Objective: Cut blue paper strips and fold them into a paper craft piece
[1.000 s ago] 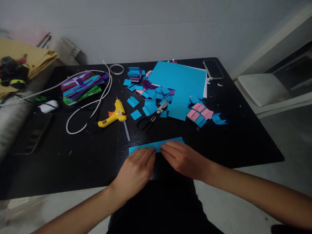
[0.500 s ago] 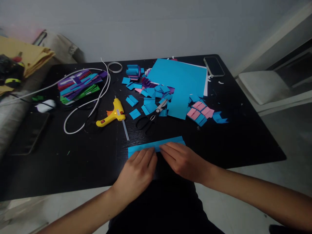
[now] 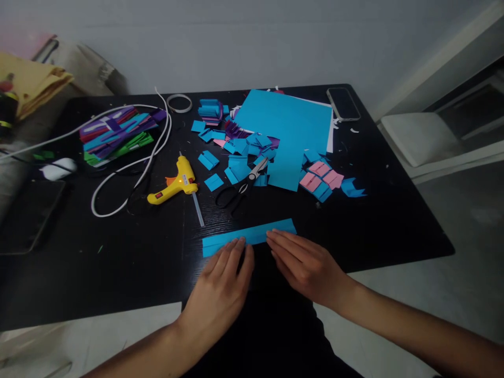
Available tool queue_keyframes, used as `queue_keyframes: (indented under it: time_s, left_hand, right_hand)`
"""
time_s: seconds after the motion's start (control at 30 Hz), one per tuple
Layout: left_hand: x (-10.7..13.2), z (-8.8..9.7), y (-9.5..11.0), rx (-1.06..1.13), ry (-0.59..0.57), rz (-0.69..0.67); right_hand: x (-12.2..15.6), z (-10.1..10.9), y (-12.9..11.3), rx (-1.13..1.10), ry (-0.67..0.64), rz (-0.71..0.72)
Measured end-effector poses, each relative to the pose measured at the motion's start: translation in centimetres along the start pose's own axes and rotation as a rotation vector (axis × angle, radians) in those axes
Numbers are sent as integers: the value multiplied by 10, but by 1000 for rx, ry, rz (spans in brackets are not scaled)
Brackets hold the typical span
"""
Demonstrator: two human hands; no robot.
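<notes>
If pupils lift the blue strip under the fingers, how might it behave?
The blue strip looks like thin paper, so probably light. Its lengthwise crease may stiffen it slightly; being long and narrow, it could sag.

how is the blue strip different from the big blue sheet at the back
The blue strip is long and narrow; the blue sheet is much broader. The left hand and right hand touch the strip, while neither touches the sheet, which lies farther back. Both are similar in colour and look like paper.
</notes>
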State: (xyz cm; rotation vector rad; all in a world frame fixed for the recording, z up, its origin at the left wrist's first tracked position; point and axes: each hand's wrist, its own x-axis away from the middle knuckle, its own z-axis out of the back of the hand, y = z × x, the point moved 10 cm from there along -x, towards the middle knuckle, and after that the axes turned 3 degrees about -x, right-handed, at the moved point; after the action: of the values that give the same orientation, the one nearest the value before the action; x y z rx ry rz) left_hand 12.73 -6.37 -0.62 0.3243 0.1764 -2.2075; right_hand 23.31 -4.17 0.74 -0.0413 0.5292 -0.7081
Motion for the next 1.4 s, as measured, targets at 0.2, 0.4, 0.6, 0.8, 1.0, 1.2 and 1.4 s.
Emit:
queue_keyframes:
  time_s: [0.2,0.4,0.6,0.8,1.0,1.2,1.4]
  left_hand:
    - [-3,3,2,-15,30,31]
    - [-8,4,-8,61,52,41]
    - [-25,9,-13,86,38,-27]
    - [-31,12,-5,92,34,-94]
    - [-30,14,0,116,63,-109]
    - [-33,14,-2,112,77,-119]
    - [-31,15,-1,103,94,-95]
  right_hand:
    - [7,5,6,33,1,-31]
    - [3,3,9,46,7,2]
    - [-11,-2,7,111,-128,95]
    - [-13,-7,6,91,-210,102]
    - [-18,-9,2,72,-206,113]
    - [-26,-15,-10,101,-221,220]
    - [-26,-15,-12,121,-220,210]
